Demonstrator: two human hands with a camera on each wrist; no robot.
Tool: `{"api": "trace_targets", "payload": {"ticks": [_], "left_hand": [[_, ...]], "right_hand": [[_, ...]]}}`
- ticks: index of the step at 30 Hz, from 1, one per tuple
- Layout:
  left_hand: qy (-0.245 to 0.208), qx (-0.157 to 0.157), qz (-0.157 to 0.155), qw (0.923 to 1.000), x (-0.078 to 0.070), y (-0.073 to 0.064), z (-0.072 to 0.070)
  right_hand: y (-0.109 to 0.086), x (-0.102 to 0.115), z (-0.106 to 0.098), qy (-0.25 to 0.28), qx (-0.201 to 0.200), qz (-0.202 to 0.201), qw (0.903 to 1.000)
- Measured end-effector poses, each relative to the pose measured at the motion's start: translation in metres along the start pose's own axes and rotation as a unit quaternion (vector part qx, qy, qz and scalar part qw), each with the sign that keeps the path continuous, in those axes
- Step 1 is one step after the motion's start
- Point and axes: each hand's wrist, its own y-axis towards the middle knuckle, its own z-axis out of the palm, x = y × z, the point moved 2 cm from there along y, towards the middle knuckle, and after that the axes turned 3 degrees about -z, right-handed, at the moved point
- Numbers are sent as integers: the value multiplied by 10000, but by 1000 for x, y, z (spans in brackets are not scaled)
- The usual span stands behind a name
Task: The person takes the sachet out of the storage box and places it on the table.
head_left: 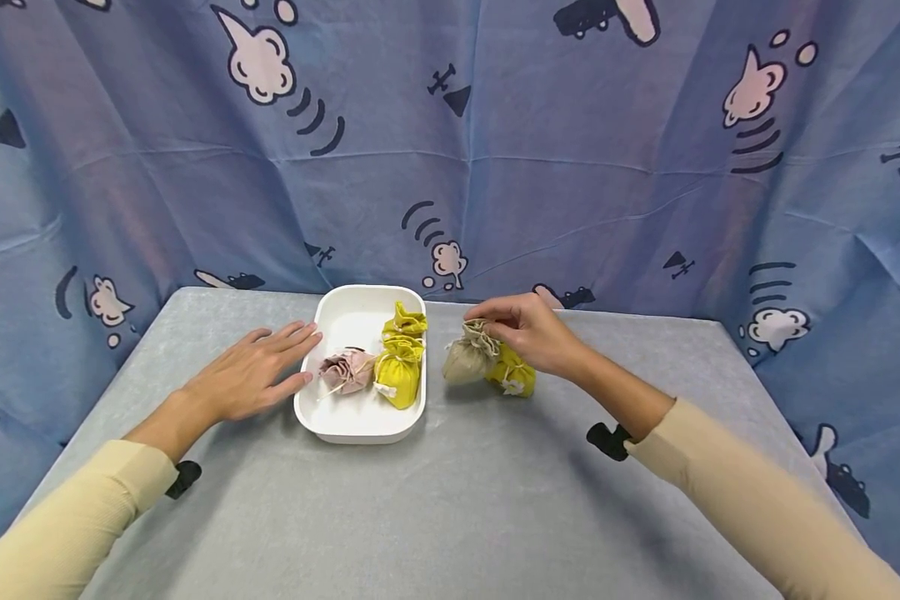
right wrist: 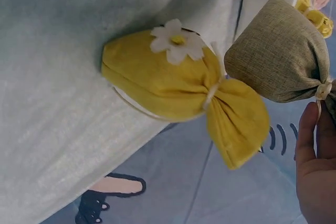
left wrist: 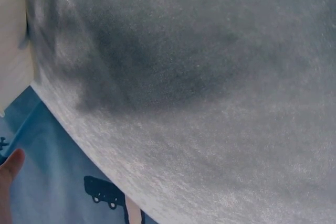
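Observation:
My right hand [head_left: 528, 332] pinches a beige cloth pouch [head_left: 468, 360] by its gathered neck, just right of a white tray [head_left: 360, 427]. In the right wrist view the beige pouch [right wrist: 283, 51] hangs from the fingers [right wrist: 307, 129]. Close by, a yellow pouch [right wrist: 157, 72] with a white felt flower lies on the table, partly behind the beige one in the head view. Inside the tray are a pink pouch [head_left: 347, 372] and two yellow pouches, the nearer one [head_left: 399, 375] with a flower. With fingers extended, my left hand [head_left: 251, 375] touches the tray's left rim.
A grey cloth-covered table [head_left: 450, 517] spreads beneath everything. Behind it hangs a blue printed curtain [head_left: 390, 117]. Black wrist straps [head_left: 609, 442] show at both sleeves. In the left wrist view there is mostly tabletop [left wrist: 210, 145].

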Motion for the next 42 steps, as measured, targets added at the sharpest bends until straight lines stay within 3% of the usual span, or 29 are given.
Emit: {"api": "trace_targets", "payload": {"ticks": [23,31,42], "left_hand": [[-21,-87,51,9999,-3,-1,2],[0,-64,39,10000,-3,0,0],[50,-109,61,9999,-1,0,1]], "right_hand": [[4,-27,28,-365,185,224,9989],[4,-23,26,-656,308,395,9966],[13,-7,28,-913,391,203,9948]]}}
